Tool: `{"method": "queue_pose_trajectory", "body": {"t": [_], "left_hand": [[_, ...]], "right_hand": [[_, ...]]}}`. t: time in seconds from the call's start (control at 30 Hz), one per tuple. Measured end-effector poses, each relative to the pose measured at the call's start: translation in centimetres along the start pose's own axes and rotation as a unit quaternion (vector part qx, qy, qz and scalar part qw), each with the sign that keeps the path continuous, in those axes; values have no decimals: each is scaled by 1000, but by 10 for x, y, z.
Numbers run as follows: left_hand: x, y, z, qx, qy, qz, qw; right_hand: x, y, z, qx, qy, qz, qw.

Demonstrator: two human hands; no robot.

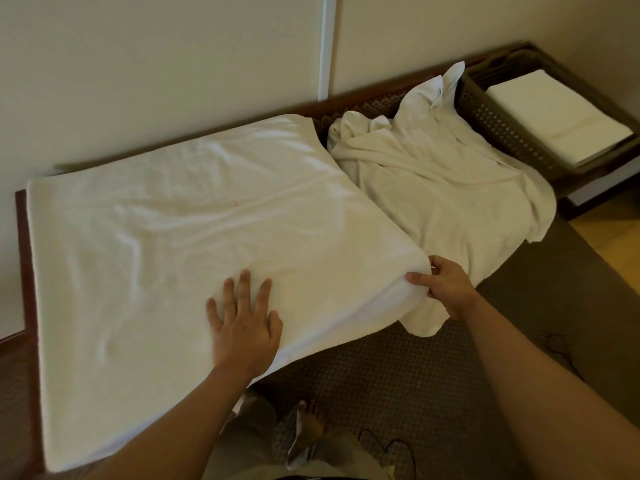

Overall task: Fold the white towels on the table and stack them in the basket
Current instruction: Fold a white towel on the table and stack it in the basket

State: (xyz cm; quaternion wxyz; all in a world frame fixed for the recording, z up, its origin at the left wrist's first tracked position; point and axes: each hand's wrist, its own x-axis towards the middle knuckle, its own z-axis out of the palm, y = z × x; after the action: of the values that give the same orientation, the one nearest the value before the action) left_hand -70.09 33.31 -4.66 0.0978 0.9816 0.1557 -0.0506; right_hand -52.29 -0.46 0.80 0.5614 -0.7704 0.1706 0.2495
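A large white towel lies spread flat over the left part of the dark wooden table. My left hand presses flat on its near edge with fingers straight and spread. My right hand pinches the towel's near right corner between thumb and fingers. A crumpled heap of white towels lies on the right part of the table, hanging over its front edge. At the far right stands a brown perforated basket holding a stack of folded white towels.
A cream wall runs right behind the table. A brown patterned carpet covers the floor in front, with my legs and a foot below. Thin black cords lie on the carpet.
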Motion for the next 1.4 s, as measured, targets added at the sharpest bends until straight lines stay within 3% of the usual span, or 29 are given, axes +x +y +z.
{"method": "queue_pose_trajectory", "body": {"t": [0.07,0.17,0.27,0.4,0.57,0.77,0.93,1.1,1.3,1.4], "left_hand": [[0,-1,0,3,-4,-1,1000],[0,-1,1,1,0,-3,1000],[1,0,1,0,0,-1,1000],[1,-1,1,-4,-7,-5,1000],[0,0,0,-11,-10,-7,1000],[0,1,-3,-16,-23,-22,999],[1,0,-2,-18,-31,-18,999],[3,-2,-9,-32,-54,-11,998],[4,-8,-21,-34,-88,-10,995],[4,-14,-24,-98,-68,-2,993]], "right_hand": [[-1,-4,3,-23,21,-45,999],[-4,-8,11,-41,-14,-49,998],[-1,-8,12,-41,-43,8,998],[7,2,5,73,-13,106,992],[12,14,0,126,-6,156,980],[25,4,-14,101,66,131,984],[23,10,-7,45,30,147,988],[24,15,-8,84,77,107,988],[16,4,-13,56,-53,191,979],[15,-2,-15,66,-96,212,970]]}}
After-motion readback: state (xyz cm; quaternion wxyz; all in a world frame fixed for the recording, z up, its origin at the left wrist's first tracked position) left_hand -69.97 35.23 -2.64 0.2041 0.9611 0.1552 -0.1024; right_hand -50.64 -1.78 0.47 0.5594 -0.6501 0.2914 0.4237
